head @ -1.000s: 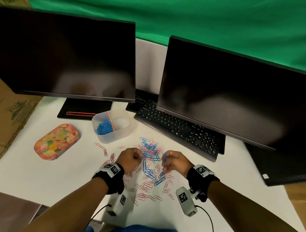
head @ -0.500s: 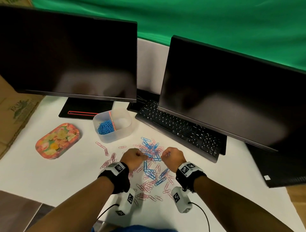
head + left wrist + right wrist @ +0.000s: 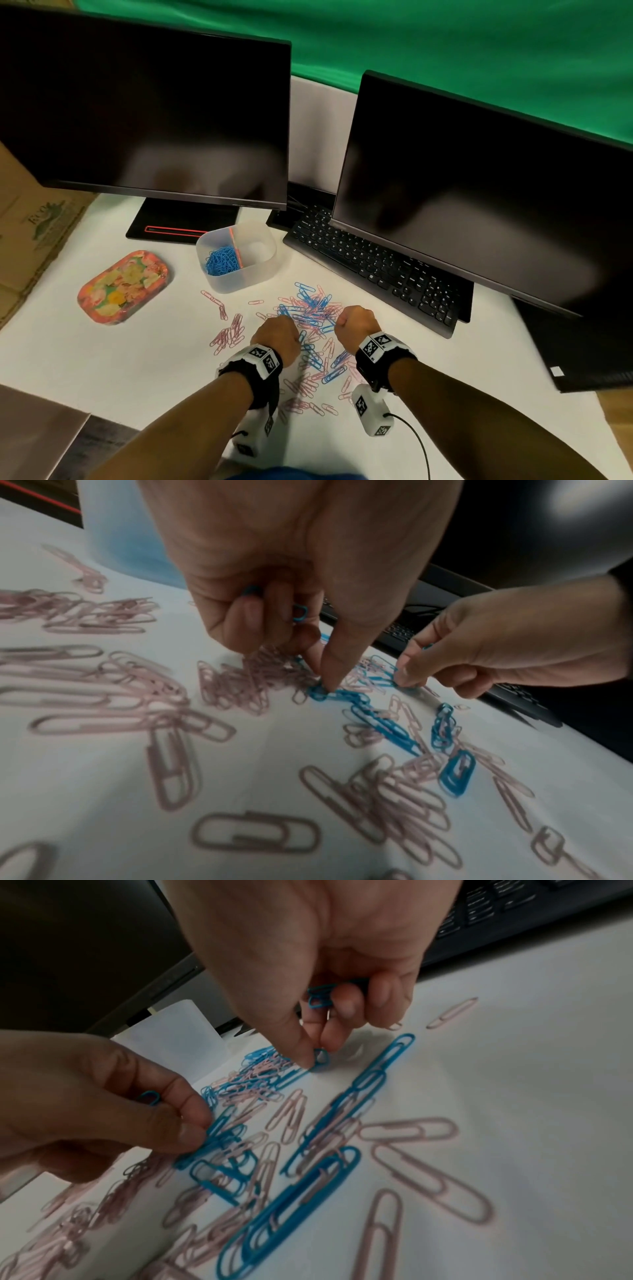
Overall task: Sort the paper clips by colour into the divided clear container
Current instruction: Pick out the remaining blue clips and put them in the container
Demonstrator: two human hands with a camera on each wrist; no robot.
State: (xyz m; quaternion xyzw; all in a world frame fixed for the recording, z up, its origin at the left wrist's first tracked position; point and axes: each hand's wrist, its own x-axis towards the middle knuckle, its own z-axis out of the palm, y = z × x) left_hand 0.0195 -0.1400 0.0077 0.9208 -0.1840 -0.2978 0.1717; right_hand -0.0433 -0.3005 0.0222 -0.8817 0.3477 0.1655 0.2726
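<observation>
Blue and pink paper clips lie mixed on the white desk. Behind them stands the clear divided container; its left half holds blue clips and the right half looks bare. My left hand is down at the pile's near left. In the left wrist view its thumb and forefinger pinch a blue clip, and more blue clips sit in its curled fingers. My right hand is at the pile's right. It pinches a blue clip on the desk and keeps others tucked in its fingers.
Two dark monitors stand behind, with a black keyboard under the right one. A flowered tin lies left of the container. Cardboard borders the desk's left side. Loose pink clips spread to the left.
My right hand, which held a blue clip upright above the desk, has come down and forward to the pile. The left hand stayed at the pile, shifting slightly.
</observation>
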